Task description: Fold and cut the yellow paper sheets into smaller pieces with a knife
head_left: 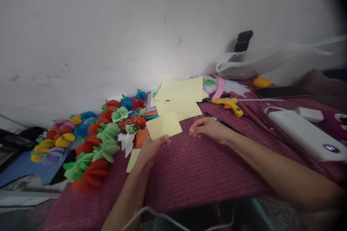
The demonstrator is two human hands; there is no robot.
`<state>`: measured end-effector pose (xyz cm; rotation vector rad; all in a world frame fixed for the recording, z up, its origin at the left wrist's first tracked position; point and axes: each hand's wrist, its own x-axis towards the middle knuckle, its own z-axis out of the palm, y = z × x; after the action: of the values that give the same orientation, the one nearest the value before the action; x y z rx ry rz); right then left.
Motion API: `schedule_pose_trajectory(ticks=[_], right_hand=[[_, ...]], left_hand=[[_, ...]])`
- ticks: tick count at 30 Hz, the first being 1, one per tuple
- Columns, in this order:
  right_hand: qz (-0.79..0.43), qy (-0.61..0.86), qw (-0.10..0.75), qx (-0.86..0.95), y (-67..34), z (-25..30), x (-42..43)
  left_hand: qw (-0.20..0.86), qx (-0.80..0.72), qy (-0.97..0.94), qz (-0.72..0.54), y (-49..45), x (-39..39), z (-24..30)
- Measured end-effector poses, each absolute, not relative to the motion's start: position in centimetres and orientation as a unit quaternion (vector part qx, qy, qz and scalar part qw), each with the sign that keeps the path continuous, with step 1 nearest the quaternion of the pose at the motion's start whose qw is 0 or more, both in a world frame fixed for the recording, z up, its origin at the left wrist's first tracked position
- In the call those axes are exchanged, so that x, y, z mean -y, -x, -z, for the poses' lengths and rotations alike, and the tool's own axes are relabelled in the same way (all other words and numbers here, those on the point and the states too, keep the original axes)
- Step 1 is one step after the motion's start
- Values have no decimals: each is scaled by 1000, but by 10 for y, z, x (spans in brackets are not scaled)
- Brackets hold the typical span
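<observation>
Bench (206,173) draped in red-and-pink checked woven cloth, set against a white wall. Along its left edge, a row of round honeycomb paper fruits in orange, green, yellow and blue (92,144). At centre back, a loose stack of pale yellow paper sheets (180,95). To the right, a white oblong power bank (300,133) and a yellow plastic glue gun (229,103).

Small pale yellow rectangular paper sheet (163,125) held up just above the cloth at bench centre, pinched at its near edge by left hand (152,148); long axis running left to right, slightly tilted, far edge pointing toward the wall. Right hand (207,128) loosely curled, resting on the cloth just beside the sheet, gripping nothing visible.

Step in hand, by the look: sheet picked and squared up for folding or cutting. Next move probably calls for the right hand to take the free edge; scissors not clearly seen.
</observation>
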<state>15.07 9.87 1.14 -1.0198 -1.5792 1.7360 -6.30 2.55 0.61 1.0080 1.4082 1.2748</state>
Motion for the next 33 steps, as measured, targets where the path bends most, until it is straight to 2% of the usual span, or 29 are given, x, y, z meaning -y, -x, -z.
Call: schedule_pose_trajectory(ticks=[5, 12, 17, 19, 24, 29, 33], right_hand=[[-672, 338, 277, 598, -144, -7, -93], [-643, 338, 309, 614, -146, 1, -100], [-641, 348, 316, 607, -160, -8, -112], [-652, 339, 277, 619, -164, -11, -112], [-681, 258, 66, 682, -171, -12, -108], [-655, 237, 31, 717, -175, -7, -113], [-528, 254, 28, 810, -174, -4, -116]], left_hand=[[489, -568, -425, -508, 56, -25, -5], [476, -586, -494, -431, 61, -26, -3], [402, -615, -428, -525, 86, -30, -13], [361, -621, -374, -587, 92, -33, -15], [322, -583, -427, -611, 82, -34, -15], [321, -562, -526, -551, 65, -32, -6], [248, -558, -652, -449, 54, -24, 0]])
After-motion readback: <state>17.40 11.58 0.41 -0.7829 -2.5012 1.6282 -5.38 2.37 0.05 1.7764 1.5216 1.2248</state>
